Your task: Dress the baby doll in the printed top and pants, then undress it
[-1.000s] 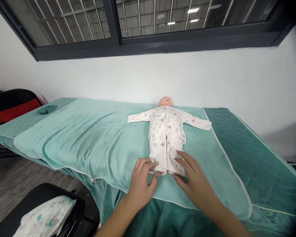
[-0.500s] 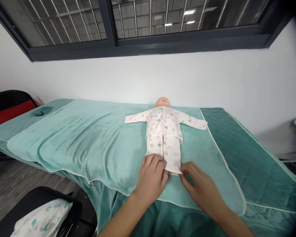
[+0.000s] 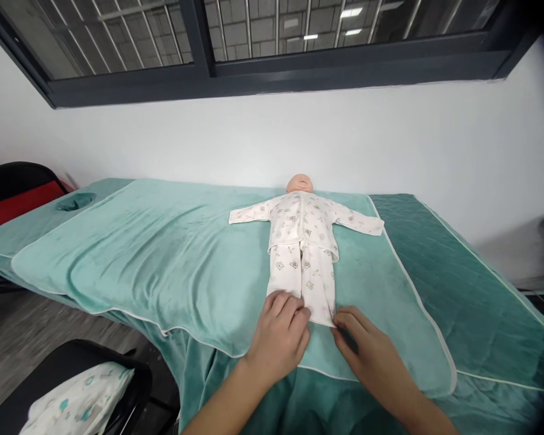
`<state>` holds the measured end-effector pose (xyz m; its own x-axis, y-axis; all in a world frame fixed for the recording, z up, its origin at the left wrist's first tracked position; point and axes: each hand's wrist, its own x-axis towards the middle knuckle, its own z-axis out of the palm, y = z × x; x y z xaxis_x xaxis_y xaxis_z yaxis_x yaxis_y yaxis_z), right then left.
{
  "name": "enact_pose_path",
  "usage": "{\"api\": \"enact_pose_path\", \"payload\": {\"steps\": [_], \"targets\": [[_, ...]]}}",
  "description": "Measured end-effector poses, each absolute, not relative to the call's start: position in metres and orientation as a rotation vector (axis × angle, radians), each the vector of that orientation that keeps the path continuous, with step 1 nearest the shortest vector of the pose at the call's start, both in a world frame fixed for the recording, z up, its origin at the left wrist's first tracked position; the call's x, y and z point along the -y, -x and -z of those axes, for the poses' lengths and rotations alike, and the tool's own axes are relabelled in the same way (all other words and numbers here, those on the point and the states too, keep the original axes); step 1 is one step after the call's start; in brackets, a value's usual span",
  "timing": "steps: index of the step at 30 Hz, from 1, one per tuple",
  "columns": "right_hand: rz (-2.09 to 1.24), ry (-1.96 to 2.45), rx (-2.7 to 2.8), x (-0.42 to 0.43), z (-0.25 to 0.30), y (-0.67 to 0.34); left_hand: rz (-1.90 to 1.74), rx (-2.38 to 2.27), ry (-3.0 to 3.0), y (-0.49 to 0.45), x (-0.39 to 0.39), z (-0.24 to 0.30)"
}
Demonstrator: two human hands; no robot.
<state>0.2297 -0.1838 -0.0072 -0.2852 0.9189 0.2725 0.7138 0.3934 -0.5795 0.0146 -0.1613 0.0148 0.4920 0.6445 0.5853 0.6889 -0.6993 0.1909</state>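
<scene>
A baby doll (image 3: 300, 182) lies on its back on a light green blanket (image 3: 185, 254), head toward the wall and arms spread out. It wears a white printed long-sleeved top (image 3: 294, 217) and matching pants (image 3: 284, 266). My left hand (image 3: 281, 329) is closed with curled fingers at the lower end of the pants, around the inner hem; its fingertips are partly hidden. My right hand (image 3: 362, 338) pinches the outer corner of the hem of the pant leg on the right. No feet show below the hems.
A darker green cover (image 3: 462, 290) lies over the bed, with a face hole (image 3: 75, 202) at the left end. At lower left a black chair (image 3: 54, 368) holds a white patterned cloth (image 3: 81, 399). Behind are a wall and a barred window (image 3: 272, 78); a red-black chair (image 3: 22, 196) stands far left.
Both hands have moved slightly down toward me, and the pant leg on the right looks straighter and longer. The pinkish strip below its hem is no longer visible. The camera view shifted slightly.
</scene>
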Motion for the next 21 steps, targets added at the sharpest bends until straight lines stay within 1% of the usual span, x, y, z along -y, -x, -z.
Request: {"api": "enact_pose_path", "payload": {"steps": [4,8,15,21], "targets": [[-0.614,1.368,2.042,0.18,0.007,-0.234,1.152,1.293,2.575,-0.002,0.162,-0.012],[-0.81,1.341,1.912,0.171,0.006,-0.24,1.167,1.421,2.495,0.011,0.162,-0.005],[-0.956,1.545,1.467,0.154,0.016,-0.242,1.178,1.405,2.509,0.015,0.167,0.007],[-0.989,1.57,1.403,0.152,0.016,-0.24,1.197,1.349,2.56,0.018,0.165,0.013]]}}
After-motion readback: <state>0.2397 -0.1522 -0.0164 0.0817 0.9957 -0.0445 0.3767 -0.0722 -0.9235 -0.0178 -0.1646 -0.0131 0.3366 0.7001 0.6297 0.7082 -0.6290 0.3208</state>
